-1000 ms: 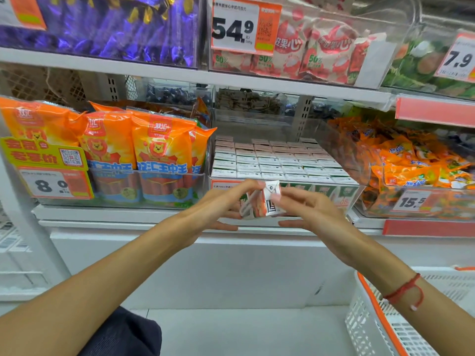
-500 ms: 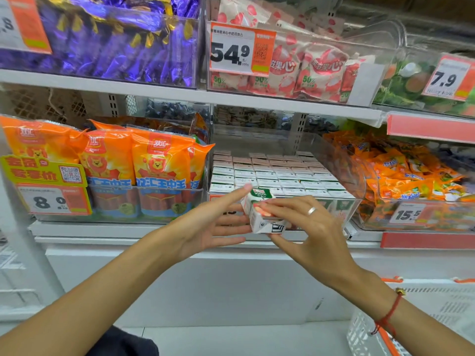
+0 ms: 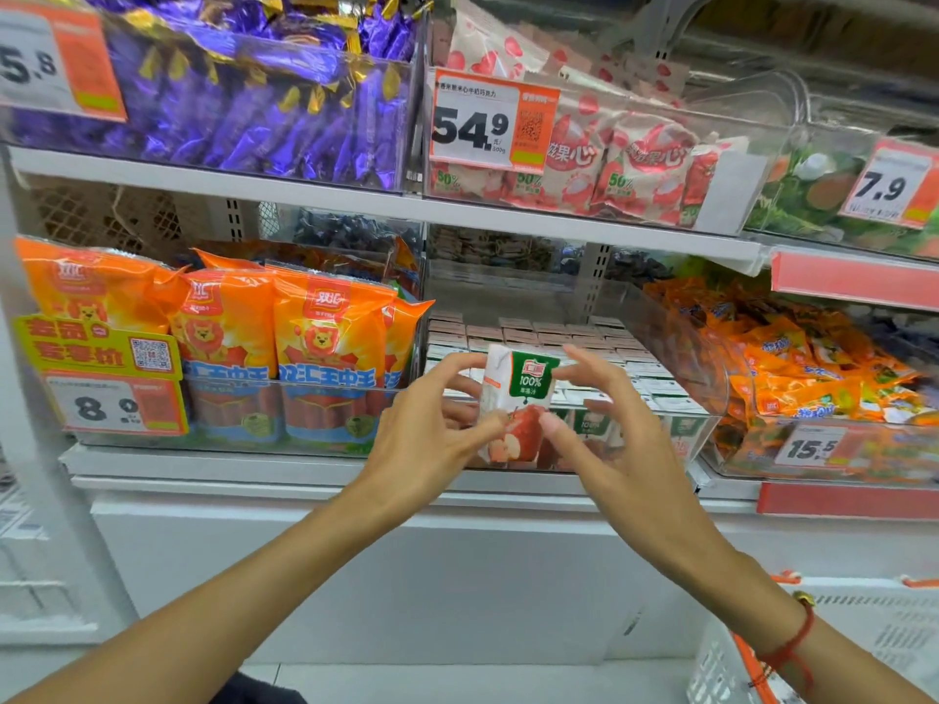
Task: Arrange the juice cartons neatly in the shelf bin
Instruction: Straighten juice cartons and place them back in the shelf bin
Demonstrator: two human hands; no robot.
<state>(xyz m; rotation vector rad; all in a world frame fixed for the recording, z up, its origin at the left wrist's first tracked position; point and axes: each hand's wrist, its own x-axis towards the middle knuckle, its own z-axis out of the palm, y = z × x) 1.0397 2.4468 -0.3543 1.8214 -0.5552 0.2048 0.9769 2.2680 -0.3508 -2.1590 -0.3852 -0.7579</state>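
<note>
Now both my hands hold one carton (image 3: 513, 403) upright, left hand (image 3: 427, 439) and right hand (image 3: 604, 439) pinching its sides, just before the bin (image 3: 711, 393), so its label faces out like the rest.

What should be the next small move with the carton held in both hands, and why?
Probably lift the juice carton, held upright by the left hand and right hand, over the front wall of the clear bin; it is outside, before the rows of cartons.

bright even store light | glare on clear bins (image 3: 701, 348) | edges bowed, perhaps slightly motion-blurred
</note>
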